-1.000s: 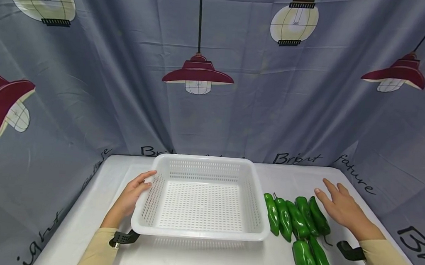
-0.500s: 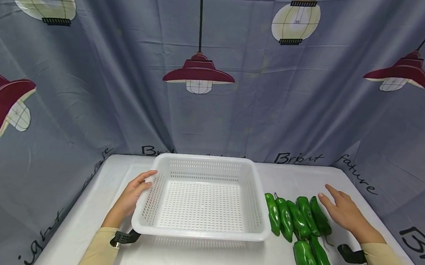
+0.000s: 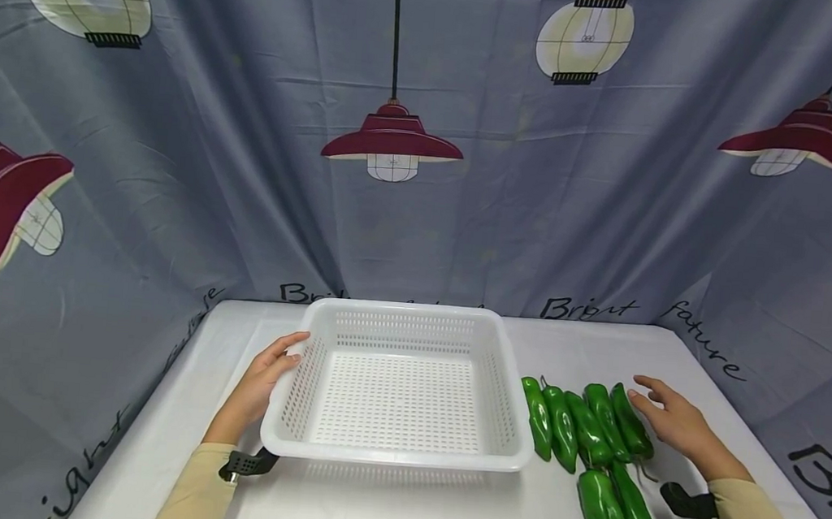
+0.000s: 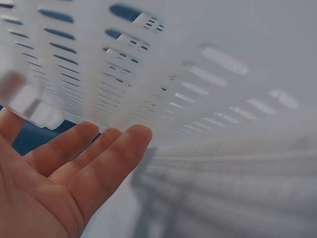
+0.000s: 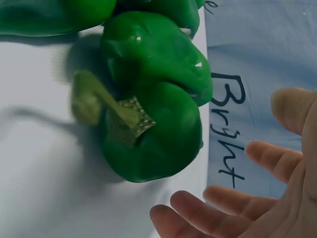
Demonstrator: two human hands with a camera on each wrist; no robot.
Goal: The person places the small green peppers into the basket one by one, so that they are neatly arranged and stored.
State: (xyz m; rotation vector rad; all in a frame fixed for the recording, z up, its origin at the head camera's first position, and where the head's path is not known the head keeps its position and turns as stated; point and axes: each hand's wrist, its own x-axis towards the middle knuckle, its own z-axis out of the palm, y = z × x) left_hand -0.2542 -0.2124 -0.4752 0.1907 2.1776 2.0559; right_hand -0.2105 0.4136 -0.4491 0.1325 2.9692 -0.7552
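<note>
A white plastic basket (image 3: 395, 457) with slotted walls stands on the table. My left hand (image 3: 260, 382) is at its left side, fingers lightly bent; in the left wrist view the fingertips (image 4: 139, 136) meet the slotted outer wall. Several long, glossy green peppers lie right of the basket, five side by side in a row. The rightmost pepper (image 3: 632, 423) of that row is nearest my right hand (image 3: 682, 423), whose fingers are spread beside it and hold nothing. In the right wrist view this pepper (image 5: 168, 134) shows its curved stem, with my fingers (image 5: 198, 210) apart from it.
Two more green peppers (image 3: 604, 515) lie in front of the row, toward the table's near edge. A white cloth covers the table (image 3: 382, 509). Blue-grey curtains (image 3: 418, 235) printed with lamps hang behind and on both sides.
My right hand has lowered a little toward the rightmost pepper, its fingers drawing closer together. The left hand and the basket have stayed in place.
</note>
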